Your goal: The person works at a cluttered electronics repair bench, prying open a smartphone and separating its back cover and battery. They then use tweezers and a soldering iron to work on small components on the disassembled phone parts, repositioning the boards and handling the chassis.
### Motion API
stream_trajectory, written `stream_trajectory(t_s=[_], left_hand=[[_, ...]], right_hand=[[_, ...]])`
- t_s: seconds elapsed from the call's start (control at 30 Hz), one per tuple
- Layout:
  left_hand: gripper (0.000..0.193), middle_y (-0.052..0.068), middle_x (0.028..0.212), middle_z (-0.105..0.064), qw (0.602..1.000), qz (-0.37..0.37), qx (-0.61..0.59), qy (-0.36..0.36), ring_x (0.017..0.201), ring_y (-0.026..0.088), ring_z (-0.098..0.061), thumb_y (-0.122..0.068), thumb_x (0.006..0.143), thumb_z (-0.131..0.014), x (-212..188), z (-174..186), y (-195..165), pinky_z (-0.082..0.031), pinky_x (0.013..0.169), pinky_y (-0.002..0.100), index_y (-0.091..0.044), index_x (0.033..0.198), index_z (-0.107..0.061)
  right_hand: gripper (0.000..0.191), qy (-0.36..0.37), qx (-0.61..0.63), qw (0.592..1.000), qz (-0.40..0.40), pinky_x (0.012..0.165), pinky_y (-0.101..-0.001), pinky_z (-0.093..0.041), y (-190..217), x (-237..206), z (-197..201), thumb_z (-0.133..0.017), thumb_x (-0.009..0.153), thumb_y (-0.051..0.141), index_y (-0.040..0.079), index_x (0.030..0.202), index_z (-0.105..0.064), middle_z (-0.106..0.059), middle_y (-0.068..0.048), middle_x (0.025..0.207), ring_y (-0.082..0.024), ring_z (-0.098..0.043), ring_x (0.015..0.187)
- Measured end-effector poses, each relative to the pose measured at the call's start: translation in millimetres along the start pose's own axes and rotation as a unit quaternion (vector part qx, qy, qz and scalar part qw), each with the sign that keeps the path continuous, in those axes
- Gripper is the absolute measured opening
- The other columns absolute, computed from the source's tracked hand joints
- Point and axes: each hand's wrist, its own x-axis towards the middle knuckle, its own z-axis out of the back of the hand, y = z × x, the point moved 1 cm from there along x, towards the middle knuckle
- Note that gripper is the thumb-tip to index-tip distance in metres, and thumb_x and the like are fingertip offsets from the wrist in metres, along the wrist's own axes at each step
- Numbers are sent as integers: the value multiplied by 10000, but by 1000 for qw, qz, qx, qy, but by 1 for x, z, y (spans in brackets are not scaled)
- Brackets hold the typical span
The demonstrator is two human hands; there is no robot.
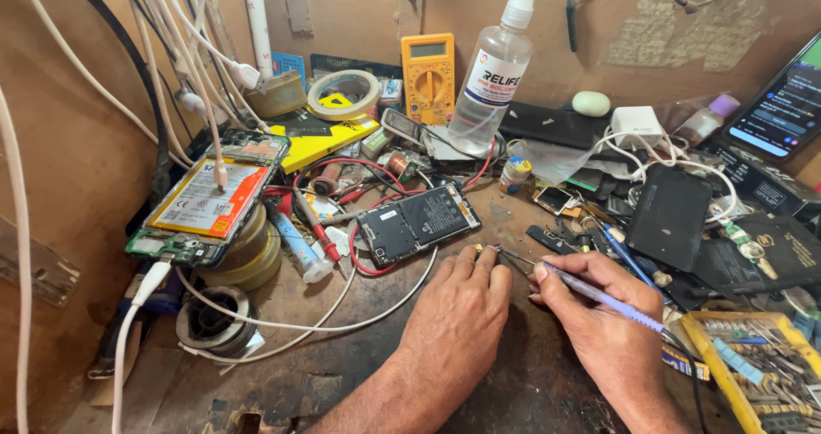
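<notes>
We pinned a tiny metal part to the workbench under our left hand, fingertips closed down on it. Our right hand gripped a purple-handled tool, tip at the part. Steady pressure mattered. An opened phone lay just beyond.

Worn dark wooden counter, scratched and stained, bare patch only near the front edge. Brown board wall runs along the back edge, with a second brown panel closing off the left side. Torn paper scraps stuck to the back wall, upper right. White cables hang down the back-left corner. Lighting even, no hard shadows.
</notes>
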Motion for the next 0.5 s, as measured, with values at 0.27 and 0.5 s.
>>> stream_trajectory(t_s=[0.27, 0.5], left_hand=[[307, 284, 1321, -618, 1000, 2, -5, -1, 1247, 394, -569, -86, 793, -635, -3, 2, -3, -447, 1027, 467, 47, 1067, -594], [318, 285, 1321, -614, 1000, 2, -6, -13, 1261, 398, -563, -84, 782, -635, -5, 4, -5, -449, 1026, 462, 50, 1067, -594]], right_hand=[[155, 1, 7, 1000, 4, 664, -236, -603, 3, -3, 1, -749, 881, 57, -41, 1001, -759, -780, -76, 856, -112, -748, 736], [145, -2, 14, 1000, 3, 666, -235, -609, 3, -6, 2, -747, 883, 56, -42, 989, -756, -773, -71, 853, -107, -741, 741]])
